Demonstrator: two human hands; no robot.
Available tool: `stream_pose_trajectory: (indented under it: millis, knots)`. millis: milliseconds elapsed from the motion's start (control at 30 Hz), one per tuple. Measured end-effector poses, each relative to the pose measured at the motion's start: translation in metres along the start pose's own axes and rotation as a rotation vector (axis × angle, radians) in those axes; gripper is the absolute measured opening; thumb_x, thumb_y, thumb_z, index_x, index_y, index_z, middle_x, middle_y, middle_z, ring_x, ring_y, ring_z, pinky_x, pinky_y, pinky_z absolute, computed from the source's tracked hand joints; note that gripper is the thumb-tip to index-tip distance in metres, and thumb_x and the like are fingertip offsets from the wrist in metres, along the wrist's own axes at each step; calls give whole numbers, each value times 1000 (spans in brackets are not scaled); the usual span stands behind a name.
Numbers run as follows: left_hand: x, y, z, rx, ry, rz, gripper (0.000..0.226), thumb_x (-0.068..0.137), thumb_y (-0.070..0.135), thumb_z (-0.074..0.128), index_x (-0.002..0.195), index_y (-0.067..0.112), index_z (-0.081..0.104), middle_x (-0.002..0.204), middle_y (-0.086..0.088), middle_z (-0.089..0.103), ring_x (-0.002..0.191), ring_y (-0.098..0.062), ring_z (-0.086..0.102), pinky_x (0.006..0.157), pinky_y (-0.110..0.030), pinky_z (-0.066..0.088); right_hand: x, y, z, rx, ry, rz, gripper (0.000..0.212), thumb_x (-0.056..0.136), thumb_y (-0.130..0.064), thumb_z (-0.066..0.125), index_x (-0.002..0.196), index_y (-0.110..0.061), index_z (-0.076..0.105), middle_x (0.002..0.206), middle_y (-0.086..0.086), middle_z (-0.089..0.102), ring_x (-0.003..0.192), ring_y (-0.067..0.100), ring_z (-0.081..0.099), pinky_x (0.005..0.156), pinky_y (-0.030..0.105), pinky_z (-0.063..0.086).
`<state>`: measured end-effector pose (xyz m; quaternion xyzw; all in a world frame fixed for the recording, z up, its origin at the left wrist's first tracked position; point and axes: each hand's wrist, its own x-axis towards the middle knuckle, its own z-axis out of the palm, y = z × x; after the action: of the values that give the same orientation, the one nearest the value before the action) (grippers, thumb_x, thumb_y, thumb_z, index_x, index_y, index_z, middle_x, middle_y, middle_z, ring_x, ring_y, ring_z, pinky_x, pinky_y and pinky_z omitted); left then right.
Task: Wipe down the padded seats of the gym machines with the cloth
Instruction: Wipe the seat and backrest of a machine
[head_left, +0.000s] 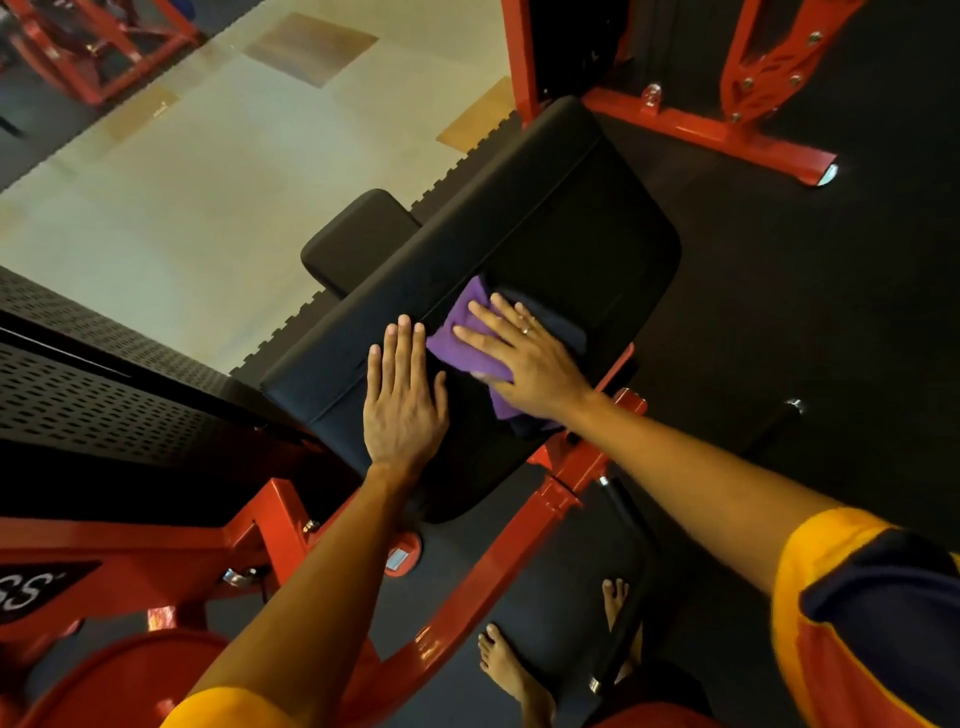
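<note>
Right hand (519, 358) grip wide: fingers lying straight and spread, palm pressing flat on purple cloth (462, 340); ring (525, 330) showing on one finger
Cloth lying crumpled on black padded seat (545, 228), near its closer end, partly hiding under palm
Left hand (402, 395) grip wide too, holding nothing: fingers lying straight and together, resting flat on seat just beside cloth
Seat sitting tilted on red frame (519, 525); smaller black pad (358, 234) lying beside its far-left edge
Bare feet (506, 670) standing on dark floor (779, 312) below
</note>
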<state>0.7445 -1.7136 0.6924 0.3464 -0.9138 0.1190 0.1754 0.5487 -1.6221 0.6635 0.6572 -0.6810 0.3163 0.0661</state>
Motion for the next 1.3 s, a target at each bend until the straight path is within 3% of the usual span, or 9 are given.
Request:
stream_pose_trajectory:
  millis: [67,200,267,467,700,867,967,1167,1300]
  knots:
    - [0,1,0,9,-6,-11,61,108,36,35,159,6,24,168,-13,18,157,-24,12,128,-45,12,4,31,-14,-72,-44,-56,62,97,-37,52,157,-26,38,166,6,30,155,33,21,127,48,17]
    - [0,4,0,26,10,-19,63,107,37,38,160,6,23,168,-13,18,157,-24,12,127,-45,13,43,30,-20,54,80,409,62,101,-27,58,158,-23,36,167,9,27,156,35,16,125,56,17]
    - [0,4,1,36,19,-17,63,107,36,38,160,6,23,168,-13,18,156,-25,12,127,-46,13,54,-6,-9,94,117,479,63,100,-25,60,158,-22,36,166,9,28,156,34,16,127,52,12]
    - [0,0,-2,14,8,-2,63,106,36,42,157,3,29,166,-15,22,156,-27,16,128,-46,12,36,-10,-4,26,-53,18,69,93,-16,62,157,-19,38,167,7,28,156,33,18,127,51,14]
    - [-31,-28,-16,38,41,-205,65,106,41,40,160,9,23,168,-10,18,157,-22,11,127,-46,13,92,-8,-24,72,49,431,53,107,-31,47,157,-17,37,168,7,25,157,32,13,128,49,8]
    - [-32,-27,-10,43,28,-228,69,104,42,40,160,7,22,168,-11,17,157,-23,10,127,-48,11,62,-80,10,111,-3,122,64,96,-25,65,155,-16,43,164,8,33,155,33,21,126,48,13]
    - [-33,-29,-11,25,31,-224,69,103,42,42,160,8,23,168,-11,18,157,-23,10,127,-48,11,66,-47,2,-53,-75,-92,58,101,-41,49,155,-21,41,165,4,32,154,30,24,126,49,17]
    - [-32,-25,-11,29,67,-241,68,102,40,45,160,9,26,168,-9,19,157,-22,12,127,-47,12,103,-9,-24,1,37,411,57,108,-43,34,157,-14,35,166,8,29,156,30,17,127,50,13]
    - [-33,-28,-8,37,56,-231,69,102,41,43,159,7,26,168,-11,19,157,-24,12,127,-49,12,84,-77,10,130,45,247,60,102,-38,41,156,-12,39,164,9,34,155,30,22,127,49,17]
